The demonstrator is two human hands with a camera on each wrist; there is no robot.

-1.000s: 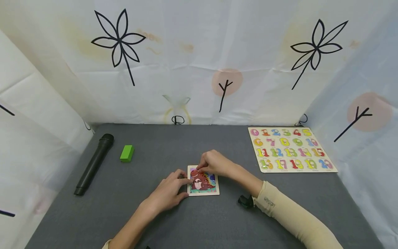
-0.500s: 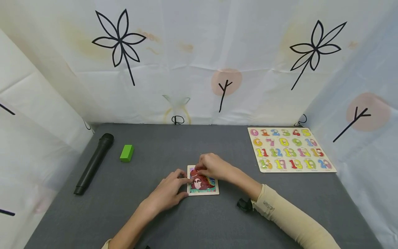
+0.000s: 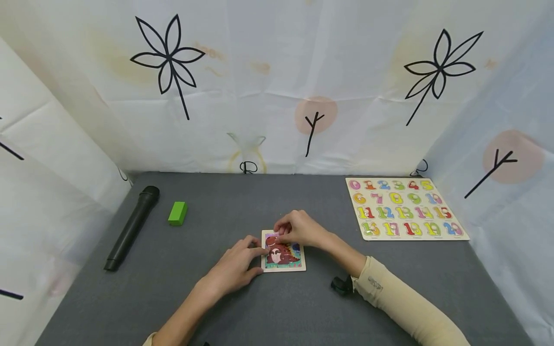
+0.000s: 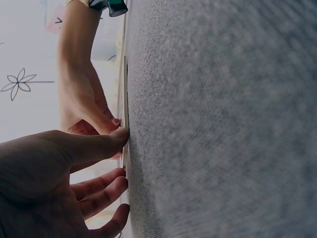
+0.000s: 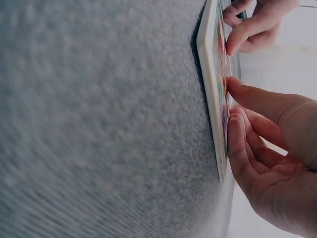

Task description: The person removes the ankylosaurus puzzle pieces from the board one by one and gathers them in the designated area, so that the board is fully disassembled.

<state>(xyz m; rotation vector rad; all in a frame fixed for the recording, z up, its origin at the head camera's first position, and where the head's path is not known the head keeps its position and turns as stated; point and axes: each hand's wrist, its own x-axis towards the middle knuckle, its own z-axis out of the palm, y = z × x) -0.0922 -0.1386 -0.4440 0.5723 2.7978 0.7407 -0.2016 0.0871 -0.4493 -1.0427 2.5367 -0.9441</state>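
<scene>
We see the left hand lying with its fingers loosely spread, its thumb at the near left corner of the small dinosaur board and its forefinger reaching onto the picture from the left side. The right hand is bent over the far part of that board, its fingers curved and a narrow gap between thumb and forefinger; in the right wrist view their tips are at the picture's surface, but we cannot tell whether they pinch a piece. The board lies flat on the tabletop, between our two hands.

Compared with half a second ago, our right fingertips have shifted slightly toward the board's far edge, uncovering more of its purple corner. Our left hand and the board have stayed where they were.
</scene>
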